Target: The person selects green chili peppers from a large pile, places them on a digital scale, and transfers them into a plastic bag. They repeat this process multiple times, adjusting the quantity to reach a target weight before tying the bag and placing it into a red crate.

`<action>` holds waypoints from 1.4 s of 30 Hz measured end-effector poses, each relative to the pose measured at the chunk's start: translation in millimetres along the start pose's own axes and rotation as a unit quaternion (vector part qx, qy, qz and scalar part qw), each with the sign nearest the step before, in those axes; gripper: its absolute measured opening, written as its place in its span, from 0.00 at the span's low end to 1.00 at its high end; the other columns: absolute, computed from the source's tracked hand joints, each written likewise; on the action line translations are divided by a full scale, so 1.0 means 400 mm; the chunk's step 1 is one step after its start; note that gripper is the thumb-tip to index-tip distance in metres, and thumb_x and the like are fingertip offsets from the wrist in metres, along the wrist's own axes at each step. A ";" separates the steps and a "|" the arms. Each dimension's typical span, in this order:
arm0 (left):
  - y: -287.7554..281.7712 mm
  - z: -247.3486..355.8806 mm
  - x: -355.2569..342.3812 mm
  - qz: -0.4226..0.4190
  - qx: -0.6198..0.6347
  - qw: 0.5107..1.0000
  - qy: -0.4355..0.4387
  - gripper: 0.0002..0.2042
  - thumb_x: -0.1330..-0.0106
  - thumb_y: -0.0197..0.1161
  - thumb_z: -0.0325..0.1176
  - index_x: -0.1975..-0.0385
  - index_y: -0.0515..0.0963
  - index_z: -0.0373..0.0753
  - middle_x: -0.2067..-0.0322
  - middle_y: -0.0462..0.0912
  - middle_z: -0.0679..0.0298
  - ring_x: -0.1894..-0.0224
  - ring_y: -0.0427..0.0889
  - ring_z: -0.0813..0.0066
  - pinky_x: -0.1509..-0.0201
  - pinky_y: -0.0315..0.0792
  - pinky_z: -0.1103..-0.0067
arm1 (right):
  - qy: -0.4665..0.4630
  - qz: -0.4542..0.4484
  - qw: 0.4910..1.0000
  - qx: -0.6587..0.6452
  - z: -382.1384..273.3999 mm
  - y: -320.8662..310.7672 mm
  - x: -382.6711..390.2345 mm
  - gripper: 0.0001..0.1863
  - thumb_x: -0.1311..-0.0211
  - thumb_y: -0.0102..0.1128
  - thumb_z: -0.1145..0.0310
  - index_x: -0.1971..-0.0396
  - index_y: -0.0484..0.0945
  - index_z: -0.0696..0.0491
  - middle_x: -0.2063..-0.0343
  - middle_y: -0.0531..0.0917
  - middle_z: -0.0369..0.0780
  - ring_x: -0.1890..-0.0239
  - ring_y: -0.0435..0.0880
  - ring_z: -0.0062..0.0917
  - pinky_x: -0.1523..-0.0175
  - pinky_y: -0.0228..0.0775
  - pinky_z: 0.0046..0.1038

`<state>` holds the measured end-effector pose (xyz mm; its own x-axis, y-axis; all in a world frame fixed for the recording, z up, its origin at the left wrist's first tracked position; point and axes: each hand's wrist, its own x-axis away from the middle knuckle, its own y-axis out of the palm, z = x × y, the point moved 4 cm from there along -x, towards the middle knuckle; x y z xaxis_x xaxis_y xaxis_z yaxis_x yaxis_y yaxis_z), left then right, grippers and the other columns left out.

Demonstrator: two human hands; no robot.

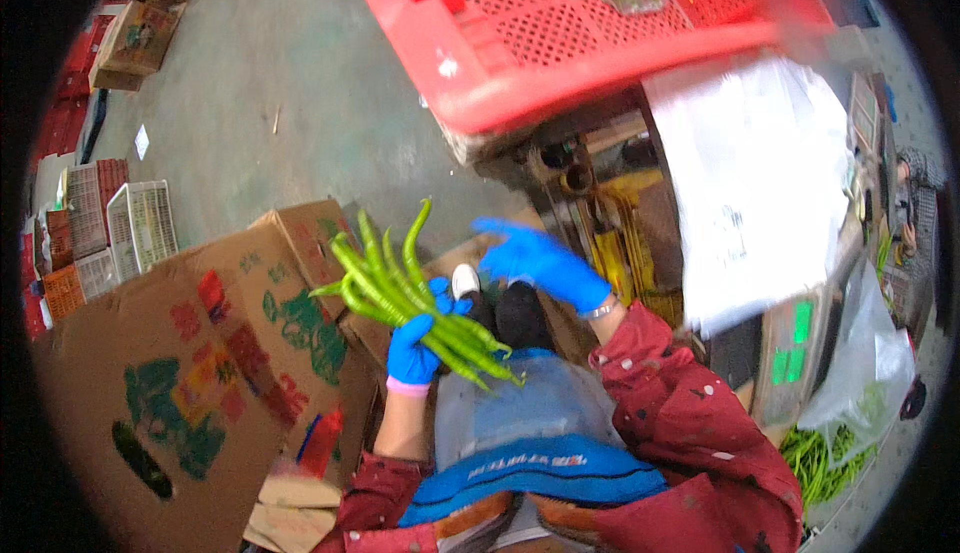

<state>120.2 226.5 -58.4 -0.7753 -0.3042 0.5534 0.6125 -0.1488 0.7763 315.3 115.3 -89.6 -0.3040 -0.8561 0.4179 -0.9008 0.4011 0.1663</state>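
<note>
The left hand (413, 350) in a blue glove is clenched around a bunch of long green peppers (405, 288), tips slanting up-left. The gloved right hand (540, 261) hovers spread beside them, empty.

Green long peppers (415, 298). Blue gloves on left hand (415, 348) and right hand (540, 263). Red perforated crate (560, 28). Brown cardboard box (215, 353), red and green print. Dark-red sleeve (690, 433), pale spots.
</note>
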 end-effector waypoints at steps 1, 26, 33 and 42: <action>-0.024 0.011 -0.019 0.007 0.023 0.999 0.023 0.31 0.46 0.61 0.30 0.40 0.61 0.31 0.59 0.75 0.57 0.50 0.75 0.58 0.34 0.61 0.60 | -0.051 0.073 0.991 -0.100 0.086 -0.105 -0.086 0.31 0.44 0.60 0.57 0.42 0.68 0.55 0.61 0.84 0.43 0.63 0.83 0.37 0.58 0.74 0.32; -0.007 0.028 0.002 -0.056 -0.019 0.998 -0.011 0.30 0.50 0.64 0.31 0.44 0.66 0.30 0.60 0.77 0.56 0.52 0.75 0.58 0.34 0.57 0.55 | 0.018 0.481 0.863 0.156 0.237 -0.291 0.017 0.07 0.48 0.57 0.70 0.72 0.75 0.58 0.76 0.77 0.41 0.70 0.74 0.27 0.63 0.67 0.32; 0.257 0.035 0.054 -0.274 -0.117 0.955 -0.015 0.29 0.52 0.65 0.36 0.48 0.68 0.35 0.66 0.78 0.58 0.55 0.75 0.56 0.37 0.58 0.53 | 0.007 0.308 0.951 0.008 -0.052 0.034 0.468 0.15 0.44 0.64 0.66 0.60 0.76 0.58 0.66 0.79 0.36 0.63 0.74 0.18 0.55 0.69 0.25; 0.770 -0.052 0.122 -0.458 -0.192 0.867 -0.051 0.24 0.51 0.70 0.42 0.57 0.69 0.41 0.74 0.72 0.66 0.70 0.69 0.68 0.45 0.67 0.60 | -0.287 0.600 0.735 -0.131 -0.292 0.116 1.221 0.21 0.47 0.61 0.76 0.50 0.73 0.56 0.50 0.77 0.46 0.44 0.74 0.33 0.41 0.67 0.32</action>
<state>274.1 146.2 201.5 -0.9611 0.1879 -0.2022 -0.2751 -0.5917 0.7577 161.3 -246.2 226.6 -0.9794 0.1996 -0.0296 0.1909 0.9642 0.1841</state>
